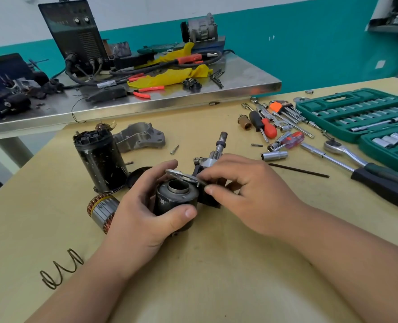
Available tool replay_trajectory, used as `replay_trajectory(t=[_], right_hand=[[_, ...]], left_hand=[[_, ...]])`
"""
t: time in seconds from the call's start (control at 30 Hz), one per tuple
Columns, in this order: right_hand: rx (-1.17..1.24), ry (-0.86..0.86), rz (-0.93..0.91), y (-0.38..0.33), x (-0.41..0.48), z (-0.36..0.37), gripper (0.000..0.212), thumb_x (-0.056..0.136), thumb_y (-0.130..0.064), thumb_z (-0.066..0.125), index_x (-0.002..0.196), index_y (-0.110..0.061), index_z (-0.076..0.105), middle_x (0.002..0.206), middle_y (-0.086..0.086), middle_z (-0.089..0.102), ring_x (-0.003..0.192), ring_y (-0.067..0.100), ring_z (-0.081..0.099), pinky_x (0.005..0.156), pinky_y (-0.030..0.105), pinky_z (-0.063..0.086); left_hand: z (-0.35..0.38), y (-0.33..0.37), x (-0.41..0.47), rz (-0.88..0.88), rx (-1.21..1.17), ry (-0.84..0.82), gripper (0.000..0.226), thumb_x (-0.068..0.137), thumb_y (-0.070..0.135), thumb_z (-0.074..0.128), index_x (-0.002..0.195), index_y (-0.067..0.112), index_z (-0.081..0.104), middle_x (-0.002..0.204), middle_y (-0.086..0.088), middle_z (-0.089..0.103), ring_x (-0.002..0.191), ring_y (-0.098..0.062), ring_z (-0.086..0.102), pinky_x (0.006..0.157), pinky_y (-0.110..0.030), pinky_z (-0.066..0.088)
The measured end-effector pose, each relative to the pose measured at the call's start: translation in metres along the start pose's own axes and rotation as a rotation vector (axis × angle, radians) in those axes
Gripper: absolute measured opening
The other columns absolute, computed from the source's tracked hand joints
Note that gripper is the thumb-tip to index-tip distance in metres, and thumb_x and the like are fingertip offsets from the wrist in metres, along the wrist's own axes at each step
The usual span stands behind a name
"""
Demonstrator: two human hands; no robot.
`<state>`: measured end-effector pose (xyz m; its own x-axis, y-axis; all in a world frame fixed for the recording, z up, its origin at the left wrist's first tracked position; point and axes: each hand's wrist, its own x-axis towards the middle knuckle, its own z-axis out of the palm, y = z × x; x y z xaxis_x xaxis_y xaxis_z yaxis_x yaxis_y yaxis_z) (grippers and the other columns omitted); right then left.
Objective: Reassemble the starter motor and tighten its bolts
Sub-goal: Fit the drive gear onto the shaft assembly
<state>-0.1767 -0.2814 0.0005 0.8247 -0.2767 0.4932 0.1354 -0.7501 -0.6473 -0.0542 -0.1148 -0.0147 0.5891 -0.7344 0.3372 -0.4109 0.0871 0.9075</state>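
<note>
Black solenoid (pixel 173 199) half hidden by left hand (pixel 142 220), right hand (pixel 247 192)

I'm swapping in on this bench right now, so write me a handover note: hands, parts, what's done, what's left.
Left hand grips the dark metal cylinder with a silver sleeve in its top. Right hand pinches the black part at the foot of the steel geared shaft, against that cylinder.
Apart on the tan table: upright black motor can, copper-wound armature lying beside the left hand, grey cast nose housing, wire coil spring, a loose bolt.
Done: nothing looks bolted yet.
Left: join all parts and tighten the bolts; the black-handled ratchet lies to the right.
</note>
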Motion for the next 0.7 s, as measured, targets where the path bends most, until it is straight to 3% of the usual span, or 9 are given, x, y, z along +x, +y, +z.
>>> replay_trajectory(t=[0.13,0.27,0.33,0.6,0.7], right_hand=[[0.021,0.045,-0.009,0.002,-0.004,0.001,0.021,0.084,-0.018,0.064,0.101,-0.023,0.075,0.092,-0.016,0.064,0.088,0.003,0.060,0.079,0.024,0.048],[0.029,0.070,-0.026,0.001,-0.008,0.004,0.018,0.084,-0.016,0.065,0.098,-0.021,0.074,0.091,-0.013,0.064,0.086,0.007,0.061,0.076,0.030,0.049],[0.016,0.073,-0.036,-0.001,-0.009,0.006,0.017,0.084,-0.017,0.065,0.097,-0.022,0.074,0.089,-0.013,0.064,0.084,0.008,0.061,0.075,0.032,0.049],[-0.031,0.108,-0.069,-0.003,-0.011,0.009,0.016,0.085,-0.017,0.064,0.097,-0.019,0.074,0.087,-0.009,0.065,0.080,0.009,0.061,0.070,0.035,0.050],[-0.036,0.118,-0.068,-0.005,-0.011,0.012,0.017,0.084,-0.019,0.064,0.098,-0.019,0.075,0.088,-0.009,0.065,0.080,0.010,0.061,0.069,0.036,0.051]], left_hand=[[-0.001,0.000,-0.002,0.049,0.019,-0.007,0.079,0.050,0.068,0.084,0.122,0.048,0.059,0.120,0.012,0.065,0.113,-0.006,0.062,0.091,-0.012,0.046],[0.002,-0.001,-0.003,0.121,0.076,-0.004,0.077,0.055,0.045,0.085,0.126,0.041,0.055,0.121,0.015,0.064,0.112,-0.002,0.062,0.090,-0.007,0.043],[0.002,-0.002,-0.004,0.139,0.111,0.010,0.077,0.057,0.043,0.084,0.128,0.040,0.053,0.122,0.018,0.064,0.113,-0.001,0.061,0.091,-0.007,0.042],[0.010,0.003,-0.009,0.120,0.287,0.115,0.085,0.057,0.057,0.086,0.132,0.047,0.048,0.115,0.032,0.061,0.109,0.012,0.057,0.087,0.002,0.036],[0.016,0.005,-0.010,0.070,0.303,0.182,0.095,0.050,0.063,0.075,0.138,0.044,0.045,0.108,0.041,0.058,0.103,0.019,0.055,0.079,0.006,0.033]])
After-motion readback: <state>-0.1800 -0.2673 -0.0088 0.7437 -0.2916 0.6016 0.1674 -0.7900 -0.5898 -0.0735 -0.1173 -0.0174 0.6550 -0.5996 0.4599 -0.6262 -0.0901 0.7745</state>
